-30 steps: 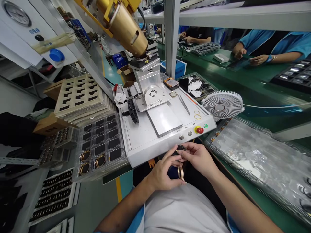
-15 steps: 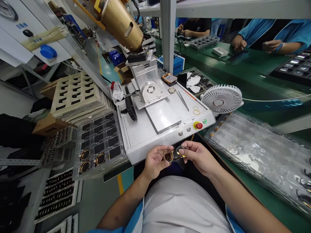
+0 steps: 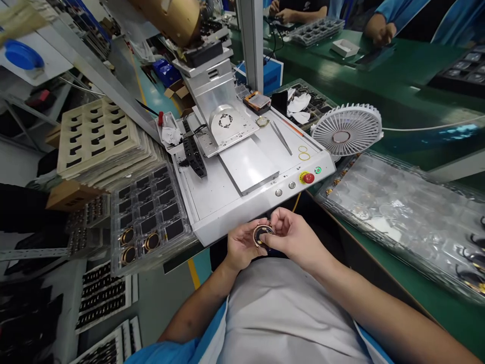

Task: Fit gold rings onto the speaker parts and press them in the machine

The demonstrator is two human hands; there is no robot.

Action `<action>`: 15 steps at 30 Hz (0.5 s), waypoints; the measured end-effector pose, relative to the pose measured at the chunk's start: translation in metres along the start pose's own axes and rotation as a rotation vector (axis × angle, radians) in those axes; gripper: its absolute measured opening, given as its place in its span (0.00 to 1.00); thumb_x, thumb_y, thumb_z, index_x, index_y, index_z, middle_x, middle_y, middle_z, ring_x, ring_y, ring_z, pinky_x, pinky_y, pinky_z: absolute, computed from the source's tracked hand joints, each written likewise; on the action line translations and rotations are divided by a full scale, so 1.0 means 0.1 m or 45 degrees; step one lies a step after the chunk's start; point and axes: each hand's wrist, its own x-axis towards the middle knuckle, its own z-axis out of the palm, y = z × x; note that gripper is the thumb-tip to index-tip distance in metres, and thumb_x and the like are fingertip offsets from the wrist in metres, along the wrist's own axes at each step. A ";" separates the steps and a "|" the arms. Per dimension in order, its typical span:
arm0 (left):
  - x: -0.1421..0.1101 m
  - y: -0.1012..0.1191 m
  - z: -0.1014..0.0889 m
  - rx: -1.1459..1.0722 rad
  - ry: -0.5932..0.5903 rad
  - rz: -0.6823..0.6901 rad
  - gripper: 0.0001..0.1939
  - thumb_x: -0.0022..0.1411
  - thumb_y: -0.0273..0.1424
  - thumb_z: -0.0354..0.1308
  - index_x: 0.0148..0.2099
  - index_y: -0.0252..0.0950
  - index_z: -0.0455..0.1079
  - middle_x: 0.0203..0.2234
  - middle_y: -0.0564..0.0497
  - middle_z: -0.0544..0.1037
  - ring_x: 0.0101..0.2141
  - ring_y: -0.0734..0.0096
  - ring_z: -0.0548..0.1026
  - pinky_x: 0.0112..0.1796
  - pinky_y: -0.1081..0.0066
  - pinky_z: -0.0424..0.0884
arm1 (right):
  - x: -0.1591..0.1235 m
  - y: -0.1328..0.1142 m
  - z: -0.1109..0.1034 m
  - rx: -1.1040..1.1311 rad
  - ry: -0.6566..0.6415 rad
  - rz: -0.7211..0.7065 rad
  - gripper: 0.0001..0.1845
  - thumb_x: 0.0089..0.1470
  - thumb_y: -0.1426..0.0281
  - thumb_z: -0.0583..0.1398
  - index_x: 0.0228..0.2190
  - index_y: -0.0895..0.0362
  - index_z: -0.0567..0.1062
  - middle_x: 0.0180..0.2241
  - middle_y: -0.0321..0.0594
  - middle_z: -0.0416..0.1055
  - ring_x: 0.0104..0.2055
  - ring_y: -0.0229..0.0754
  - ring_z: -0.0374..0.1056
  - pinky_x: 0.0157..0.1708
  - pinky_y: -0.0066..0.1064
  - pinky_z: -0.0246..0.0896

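Note:
Both of my hands meet just in front of the white machine base (image 3: 227,202), over my lap. My left hand (image 3: 240,246) is closed around a round gold-rimmed case (image 3: 262,235) with a dark centre. My right hand (image 3: 293,236) pinches the same case from the right and above, its fingers curled over the rim. On the machine top lie a round metal fixture (image 3: 225,121), tweezers (image 3: 281,137) and two thin yellow rings (image 3: 303,152). A clear tray (image 3: 149,217) to my left holds three more gold-rimmed cases in its near pockets.
A small white fan (image 3: 345,135) stands right of the machine. Stacked clear blister trays (image 3: 401,212) lie on the green bench at right. Cardboard inserts (image 3: 96,139) are piled at left. A gold machine head (image 3: 170,17) hangs above. Other people's hands (image 3: 381,33) work across the bench.
My hands have come together: the two round parts held apart half a second ago are now joined between both hands. The view has tilted downward.

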 end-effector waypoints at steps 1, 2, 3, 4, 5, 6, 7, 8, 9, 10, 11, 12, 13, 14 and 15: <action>0.00 0.00 0.00 0.002 -0.006 0.010 0.31 0.46 0.33 0.80 0.53 0.51 0.80 0.50 0.50 0.85 0.48 0.60 0.85 0.50 0.64 0.82 | 0.00 -0.01 0.01 -0.009 0.002 -0.007 0.19 0.39 0.70 0.70 0.25 0.53 0.63 0.19 0.26 0.62 0.21 0.31 0.55 0.22 0.24 0.48; 0.00 0.01 0.01 0.007 -0.010 0.018 0.30 0.47 0.33 0.80 0.54 0.51 0.80 0.50 0.50 0.85 0.48 0.61 0.85 0.50 0.65 0.82 | 0.00 -0.01 0.02 -0.014 0.006 -0.012 0.19 0.39 0.70 0.69 0.25 0.53 0.63 0.19 0.26 0.62 0.21 0.32 0.55 0.21 0.24 0.48; 0.01 0.01 0.01 0.013 -0.015 0.029 0.29 0.48 0.33 0.79 0.54 0.51 0.80 0.50 0.50 0.85 0.48 0.61 0.84 0.50 0.65 0.82 | 0.00 -0.02 0.03 -0.018 0.010 -0.013 0.19 0.39 0.70 0.69 0.25 0.53 0.63 0.19 0.26 0.63 0.21 0.32 0.55 0.21 0.24 0.49; 0.01 0.01 0.01 0.018 -0.020 0.042 0.29 0.49 0.33 0.79 0.54 0.51 0.80 0.50 0.50 0.85 0.48 0.61 0.85 0.50 0.65 0.82 | 0.00 -0.02 0.03 -0.024 0.016 -0.012 0.18 0.39 0.70 0.69 0.25 0.53 0.62 0.19 0.25 0.63 0.21 0.32 0.56 0.21 0.24 0.49; 0.01 0.01 0.01 0.020 -0.023 0.058 0.29 0.49 0.33 0.79 0.54 0.50 0.80 0.50 0.49 0.85 0.47 0.61 0.85 0.50 0.65 0.82 | 0.00 -0.02 0.04 -0.030 0.020 -0.007 0.18 0.39 0.70 0.68 0.25 0.53 0.62 0.19 0.25 0.63 0.21 0.32 0.56 0.21 0.24 0.49; 0.01 0.01 0.00 0.022 -0.023 0.069 0.29 0.48 0.33 0.79 0.54 0.50 0.80 0.50 0.49 0.85 0.46 0.60 0.85 0.48 0.65 0.82 | 0.00 -0.02 0.04 -0.038 0.023 0.000 0.18 0.39 0.70 0.68 0.26 0.53 0.62 0.19 0.25 0.63 0.21 0.32 0.57 0.21 0.24 0.50; 0.01 0.01 -0.01 0.032 -0.016 0.068 0.30 0.47 0.34 0.80 0.54 0.50 0.80 0.49 0.48 0.85 0.45 0.60 0.86 0.47 0.64 0.83 | 0.00 -0.02 0.03 -0.048 0.025 0.006 0.18 0.39 0.70 0.68 0.26 0.52 0.62 0.19 0.25 0.63 0.21 0.32 0.57 0.21 0.24 0.50; 0.00 0.00 -0.01 0.051 -0.001 0.056 0.30 0.46 0.34 0.80 0.53 0.50 0.80 0.49 0.48 0.85 0.44 0.60 0.86 0.46 0.64 0.83 | 0.00 -0.02 0.03 -0.056 0.023 0.014 0.18 0.39 0.70 0.68 0.26 0.52 0.62 0.19 0.25 0.64 0.21 0.33 0.58 0.21 0.24 0.51; 0.00 -0.01 -0.02 0.075 0.022 0.032 0.31 0.44 0.36 0.81 0.53 0.49 0.81 0.48 0.48 0.86 0.43 0.59 0.86 0.45 0.63 0.84 | 0.00 -0.02 0.03 -0.055 0.019 0.024 0.18 0.39 0.70 0.68 0.27 0.52 0.62 0.19 0.25 0.64 0.21 0.33 0.59 0.21 0.24 0.51; -0.01 -0.02 -0.03 0.102 0.050 0.002 0.31 0.42 0.37 0.81 0.52 0.49 0.81 0.47 0.47 0.86 0.42 0.59 0.86 0.44 0.63 0.84 | 0.00 -0.02 0.02 -0.049 0.016 0.032 0.18 0.39 0.69 0.68 0.27 0.52 0.63 0.19 0.26 0.65 0.21 0.33 0.59 0.21 0.24 0.51; -0.01 -0.02 -0.03 0.126 0.078 -0.026 0.32 0.40 0.39 0.82 0.51 0.48 0.82 0.47 0.47 0.86 0.42 0.58 0.87 0.43 0.63 0.84 | 0.00 -0.02 0.02 -0.038 0.014 0.040 0.18 0.38 0.70 0.68 0.27 0.52 0.63 0.19 0.26 0.66 0.21 0.33 0.60 0.20 0.24 0.51; -0.01 -0.03 -0.02 0.140 0.100 -0.046 0.32 0.39 0.40 0.82 0.50 0.48 0.82 0.46 0.47 0.86 0.41 0.58 0.87 0.42 0.63 0.85 | 0.00 -0.02 0.02 -0.025 0.013 0.049 0.18 0.38 0.70 0.68 0.27 0.52 0.63 0.20 0.26 0.66 0.21 0.33 0.61 0.20 0.24 0.52; -0.01 -0.03 -0.02 0.141 0.112 -0.052 0.32 0.39 0.40 0.82 0.49 0.49 0.82 0.46 0.47 0.86 0.41 0.58 0.87 0.41 0.64 0.85 | 0.01 -0.02 0.02 -0.009 0.011 0.056 0.18 0.38 0.71 0.68 0.27 0.52 0.63 0.20 0.26 0.67 0.21 0.33 0.61 0.20 0.24 0.53; -0.01 -0.03 -0.01 0.130 0.112 -0.043 0.32 0.39 0.40 0.82 0.49 0.49 0.82 0.46 0.48 0.86 0.40 0.59 0.87 0.40 0.65 0.85 | 0.01 -0.02 0.02 0.008 0.010 0.062 0.18 0.38 0.71 0.68 0.27 0.53 0.63 0.20 0.27 0.68 0.21 0.33 0.62 0.21 0.24 0.54; -0.01 -0.02 0.00 0.113 0.105 -0.026 0.31 0.40 0.39 0.82 0.50 0.51 0.82 0.46 0.49 0.86 0.40 0.60 0.87 0.38 0.67 0.85 | 0.02 -0.01 0.02 0.028 0.007 0.066 0.19 0.38 0.72 0.69 0.28 0.53 0.63 0.21 0.27 0.69 0.21 0.33 0.63 0.21 0.24 0.56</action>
